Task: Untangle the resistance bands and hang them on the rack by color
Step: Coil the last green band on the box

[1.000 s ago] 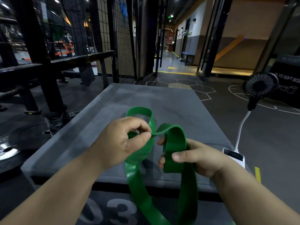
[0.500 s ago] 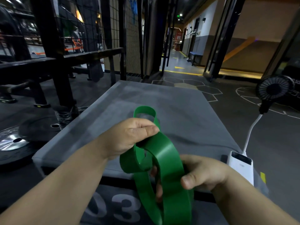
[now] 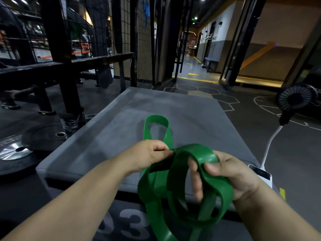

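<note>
1. Left hand (image 3: 149, 154): thumb and curled fingers pinch one strand of the green resistance band (image 3: 199, 151).
2. Right hand (image 3: 232, 178): fingers pass through a coil of the same band, thumb clamped on top.
3. Band: twisted loops between the hands, over the near edge of the grey bench (image 3: 173, 108). One loop lies on the bench top beyond the left hand; strands hang down in front.
4. Right of bench: white power bank (image 3: 260, 173), black fan (image 3: 295, 98).
5. Left, on floor: weight plate (image 3: 12, 152); black rack frame (image 3: 55, 49) behind.
</note>
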